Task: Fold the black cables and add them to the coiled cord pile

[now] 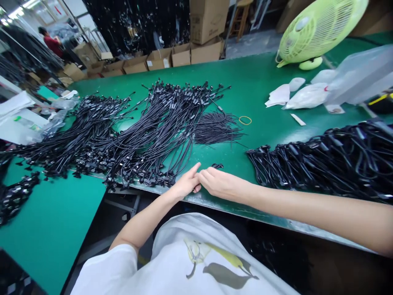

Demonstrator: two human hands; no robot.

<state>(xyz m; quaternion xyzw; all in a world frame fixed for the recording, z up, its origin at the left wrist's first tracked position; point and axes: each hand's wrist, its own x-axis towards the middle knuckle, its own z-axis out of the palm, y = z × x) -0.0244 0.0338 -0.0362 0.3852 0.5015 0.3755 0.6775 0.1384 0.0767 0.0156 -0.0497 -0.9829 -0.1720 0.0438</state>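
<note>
Your left hand (186, 184), its index finger stretched out, meets the curled fingers of your right hand (215, 183) at the near edge of the green table (254, 78); I cannot tell what either one grips, since the fingers hide it, but a small black cable piece (217, 166) shows just beyond your right knuckles. Ahead and to your left lie loose black cables with connectors (153, 131), with thin black ties (217, 128) beside them and a yellow rubber band (245, 120) nearby. Folded black cables (322, 157) lie in a row beyond your right forearm.
</note>
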